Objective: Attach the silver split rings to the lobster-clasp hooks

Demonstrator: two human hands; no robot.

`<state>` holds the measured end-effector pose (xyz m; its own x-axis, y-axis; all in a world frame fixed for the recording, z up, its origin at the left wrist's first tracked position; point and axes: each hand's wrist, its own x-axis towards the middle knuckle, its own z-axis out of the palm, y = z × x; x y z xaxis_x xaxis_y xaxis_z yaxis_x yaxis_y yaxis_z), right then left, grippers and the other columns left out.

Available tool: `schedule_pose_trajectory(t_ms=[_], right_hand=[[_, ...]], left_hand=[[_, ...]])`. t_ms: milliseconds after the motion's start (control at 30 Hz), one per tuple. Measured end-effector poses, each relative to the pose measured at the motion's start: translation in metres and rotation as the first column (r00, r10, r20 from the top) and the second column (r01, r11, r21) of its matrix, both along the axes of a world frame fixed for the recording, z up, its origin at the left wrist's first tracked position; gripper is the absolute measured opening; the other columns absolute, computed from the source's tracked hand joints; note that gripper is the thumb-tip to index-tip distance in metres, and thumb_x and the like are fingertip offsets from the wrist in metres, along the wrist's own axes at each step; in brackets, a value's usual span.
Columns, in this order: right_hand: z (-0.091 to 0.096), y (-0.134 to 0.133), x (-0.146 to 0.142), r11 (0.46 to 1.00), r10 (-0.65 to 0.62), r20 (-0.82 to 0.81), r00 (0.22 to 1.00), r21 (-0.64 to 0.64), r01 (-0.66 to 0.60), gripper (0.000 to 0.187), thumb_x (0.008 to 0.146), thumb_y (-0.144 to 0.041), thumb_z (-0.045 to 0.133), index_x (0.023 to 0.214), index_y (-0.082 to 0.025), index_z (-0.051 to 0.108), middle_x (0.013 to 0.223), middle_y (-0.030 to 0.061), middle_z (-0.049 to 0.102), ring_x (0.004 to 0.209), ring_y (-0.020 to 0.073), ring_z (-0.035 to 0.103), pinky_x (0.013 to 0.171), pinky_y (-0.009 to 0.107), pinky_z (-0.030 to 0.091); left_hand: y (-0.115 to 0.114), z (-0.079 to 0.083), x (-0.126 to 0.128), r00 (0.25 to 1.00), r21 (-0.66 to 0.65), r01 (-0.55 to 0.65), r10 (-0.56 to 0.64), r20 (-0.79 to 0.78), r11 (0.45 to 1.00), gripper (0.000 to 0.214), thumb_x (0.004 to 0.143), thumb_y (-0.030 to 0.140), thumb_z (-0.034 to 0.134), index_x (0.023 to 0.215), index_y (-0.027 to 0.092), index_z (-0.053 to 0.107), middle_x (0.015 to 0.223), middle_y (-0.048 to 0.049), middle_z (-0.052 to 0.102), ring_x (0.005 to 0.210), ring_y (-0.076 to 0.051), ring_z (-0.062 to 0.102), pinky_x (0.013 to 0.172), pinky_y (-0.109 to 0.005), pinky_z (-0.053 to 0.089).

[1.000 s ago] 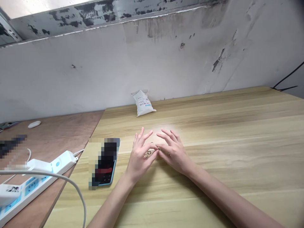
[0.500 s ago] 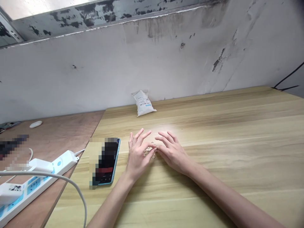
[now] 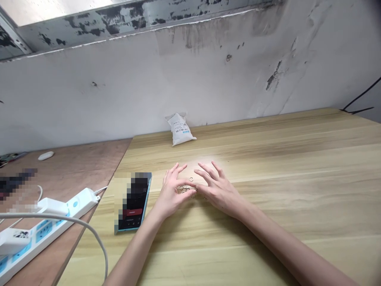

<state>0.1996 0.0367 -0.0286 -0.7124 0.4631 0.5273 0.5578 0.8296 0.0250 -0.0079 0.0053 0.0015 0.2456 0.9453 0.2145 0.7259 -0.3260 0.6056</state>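
Observation:
My left hand (image 3: 174, 190) is in a pinch, its thumb and forefinger tips closed on a small metal ring (image 3: 196, 187). Against them, the thumb and forefinger of my right hand (image 3: 217, 190) pinch at the same spot; the fingertips largely cover what is between them. The other fingers of both hands are raised and spread. Several loose metal rings (image 3: 181, 188) lie on the table beneath and behind my left fingers, partly hidden. One more ring (image 3: 191, 179) lies slightly farther back, between the hands.
A phone (image 3: 138, 206) lies left of my left forearm. A white plastic packet (image 3: 180, 131) leans near the wall at the back. On the brown surface at left are a white power strip (image 3: 47, 228), with a cable (image 3: 95, 236) curving toward the wood-grain table (image 3: 282, 167).
My left hand has tilted lower and its raised fingers have drawn closer together. The pinched fingertips stay together in nearly the same place, and more of the loose rings show.

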Motion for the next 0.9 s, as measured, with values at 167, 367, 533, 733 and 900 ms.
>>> schedule_pose_trajectory(t_ms=[167, 367, 533, 733, 900], right_hand=[[0.000, -0.002, -0.001, 1.000, 0.010, -0.003, 1.000, -0.007, -0.010, 0.026, 0.095, -0.017, 0.052, 0.117, -0.025, 0.063, 0.135, 0.0130, 0.056, 0.144, 0.0318, 0.029, 0.116, 0.061, 0.022], [0.002, 0.003, 0.003, 0.998, -0.006, -0.065, 0.998, -0.068, 0.002, 0.015, 0.094, -0.020, 0.055, 0.092, -0.024, 0.069, 0.132, 0.0107, 0.057, 0.144, 0.0306, 0.029, 0.116, 0.060, 0.021], [0.008, 0.001, 0.002, 0.987, -0.052, -0.108, 0.993, -0.154, 0.035, 0.021, 0.095, -0.021, 0.052, 0.081, -0.022, 0.068, 0.129, 0.0097, 0.059, 0.142, 0.0317, 0.031, 0.113, 0.062, 0.024], [0.009, 0.008, 0.008, 0.976, -0.129, -0.264, 0.956, -0.203, 0.076, 0.020, 0.096, -0.027, 0.053, 0.086, -0.024, 0.070, 0.120, 0.0076, 0.064, 0.138, 0.0295, 0.038, 0.113, 0.061, 0.023], [-0.009, 0.037, 0.034, 0.922, -0.370, -0.326, 0.870, -0.244, 0.301, 0.023, 0.094, -0.034, 0.052, 0.087, -0.024, 0.072, 0.107, 0.0085, 0.066, 0.124, 0.0319, 0.049, 0.106, 0.064, 0.029]], left_hand=[[-0.001, 0.002, 0.000, 0.999, -0.047, 0.009, -0.007, 0.037, 0.999, 0.004, 0.080, 0.028, 0.074, 0.083, 0.027, 0.074, 0.149, -0.0035, 0.046, 0.147, -0.032, 0.024, 0.114, -0.063, 0.029], [0.000, 0.005, 0.000, 1.000, 0.078, -0.015, 0.017, -0.017, 0.997, 0.007, 0.084, 0.031, 0.069, 0.080, 0.026, 0.073, 0.149, -0.0037, 0.046, 0.146, -0.033, 0.025, 0.113, -0.068, 0.026], [-0.001, -0.001, 0.003, 0.964, 0.319, -0.038, 0.119, -0.238, 0.947, 0.009, 0.087, 0.025, 0.066, 0.080, 0.026, 0.072, 0.149, -0.0043, 0.045, 0.147, -0.033, 0.023, 0.115, -0.072, 0.010], [0.001, -0.005, 0.004, 0.943, 0.455, -0.025, 0.173, -0.286, 0.890, 0.009, 0.090, 0.025, 0.060, 0.089, 0.024, 0.069, 0.145, -0.0065, 0.049, 0.144, -0.031, 0.030, 0.118, -0.065, 0.015], [0.006, -0.015, -0.006, 0.944, 0.289, -0.004, 0.100, -0.316, 0.957, 0.026, 0.093, 0.033, 0.055, 0.117, 0.025, 0.064, 0.146, -0.0098, 0.047, 0.144, -0.031, 0.031, 0.115, -0.061, 0.026]])
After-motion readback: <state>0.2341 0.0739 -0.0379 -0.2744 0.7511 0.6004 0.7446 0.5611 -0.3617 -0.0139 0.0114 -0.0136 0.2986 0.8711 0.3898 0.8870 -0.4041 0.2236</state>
